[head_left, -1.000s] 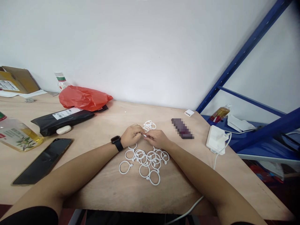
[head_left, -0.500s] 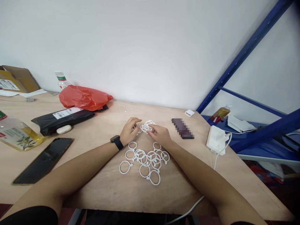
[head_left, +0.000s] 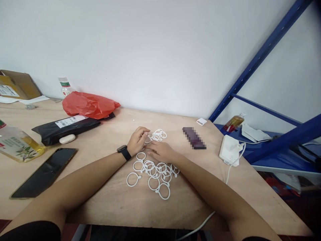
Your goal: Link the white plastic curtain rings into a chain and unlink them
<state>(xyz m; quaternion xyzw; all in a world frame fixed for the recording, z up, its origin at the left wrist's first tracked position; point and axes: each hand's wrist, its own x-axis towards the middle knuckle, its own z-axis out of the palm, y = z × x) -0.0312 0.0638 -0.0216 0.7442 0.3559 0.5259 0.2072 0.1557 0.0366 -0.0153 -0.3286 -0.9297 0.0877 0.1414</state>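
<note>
My left hand [head_left: 137, 141], with a black smartwatch [head_left: 124, 152] on its wrist, rests curved on the table with thumb and fingers apart. Just beyond its thumb lies one white ring [head_left: 148, 139]. My right hand [head_left: 163, 152] is low and palm down, its fingers stretched toward my left hand, with nothing visible in them. Past both hands sits a small cluster of white plastic rings [head_left: 157, 137]. Nearer to me spreads a larger loose pile of white rings [head_left: 153, 183], each with a small knob. My right hand covers part of that pile's far side.
On the left are a phone [head_left: 45, 172], a bottle [head_left: 21, 144], a black parcel [head_left: 70, 129], a white case [head_left: 67, 139] and a red plastic bag [head_left: 90, 105]. A pixelated dark object [head_left: 194, 138], a white charger [head_left: 228, 150] and a blue rack [head_left: 260, 57] are at right.
My right hand has moved back toward me and left, from the far ring cluster to the near pile's edge. That cluster is now uncovered. My left hand has barely moved.
</note>
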